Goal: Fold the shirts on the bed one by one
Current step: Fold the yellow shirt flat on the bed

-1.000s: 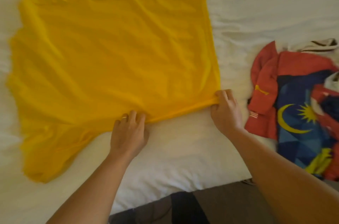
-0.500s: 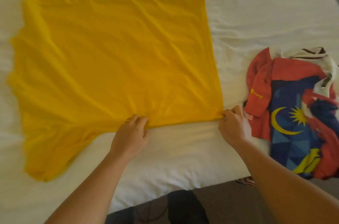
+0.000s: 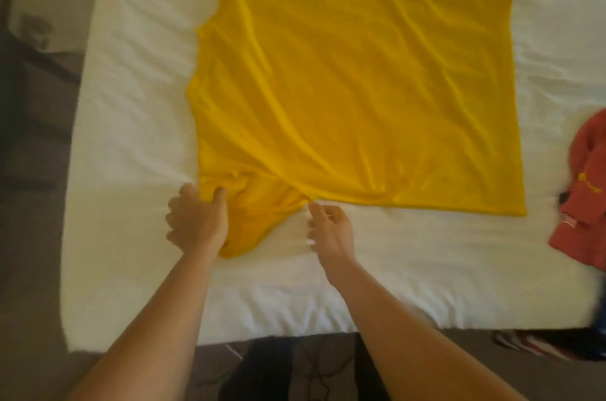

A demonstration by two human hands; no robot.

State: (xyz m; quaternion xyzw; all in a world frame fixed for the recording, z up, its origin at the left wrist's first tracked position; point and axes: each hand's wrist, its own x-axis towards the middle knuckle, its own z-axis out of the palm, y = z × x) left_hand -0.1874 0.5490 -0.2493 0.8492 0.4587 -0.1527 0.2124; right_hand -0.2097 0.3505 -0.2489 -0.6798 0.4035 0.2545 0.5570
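We have the yellow shirt (image 3: 344, 98) spread flat on the bed (image 3: 131, 105), its hem to the right and its neck side to the left, so it lies across in front of us. Our left hand (image 3: 198, 223) is closed on the cloth at the near left corner, where the near sleeve (image 3: 259, 220) is bunched and partly tucked under the body. Our right hand (image 3: 331, 230) is loosely open, the fingers (image 3: 316, 208) touching or almost touching the near edge by the armpit — we cannot tell if it pinches anything.

We judge the step to be the first fold, bringing in the near sleeve. To do it well, we should first pull the sleeve out of its bunch and lay it smooth, because a crease caught now will stay inside the fold. Then both hands should take the near edge well apart from each other and carry it over in one line parallel to the far edge, keeping the cloth tight between them. The body has some diagonal wrinkles; a quick stroke with the palm before folding would help.

As for containers — there is none in view. The other shirts wait in a loose heap; only a red shirt (image 3: 583, 190) shows at the right edge of the bed, apart from the yellow one.
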